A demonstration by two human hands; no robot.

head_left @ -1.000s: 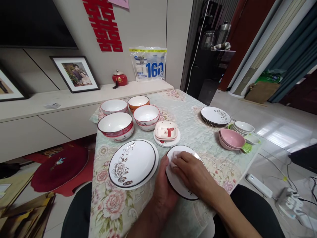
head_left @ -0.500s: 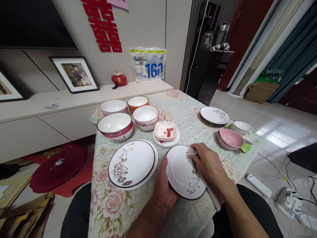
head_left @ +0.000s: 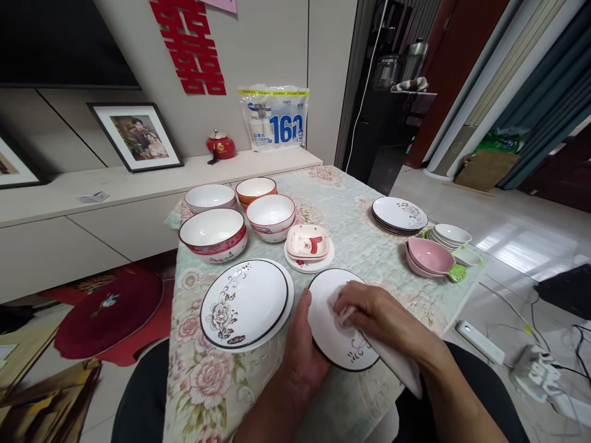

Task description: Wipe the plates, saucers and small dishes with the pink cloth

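My left hand grips the left edge of a white plate with a dark rim and brown floral scrolls, thumb on the rim and fingers hidden underneath. The plate is tilted above the table near its front edge. My right hand is closed on a pale cloth, pressing it against the upper middle of the plate; the cloth's loose end hangs down to the right. Left of the held plate, another floral plate lies on a white plate. Just beyond sits a square bear-patterned dish on small round plates.
Stacked bowls stand at the table's back left. At the right are a stack of floral plates, pink bowls and small white bowls. A cabinet ledge runs behind the flowered tablecloth.
My right hand and the cloth have moved left, from the plate's upper right edge onto its middle. My left hand and the plate stay nearly in place.
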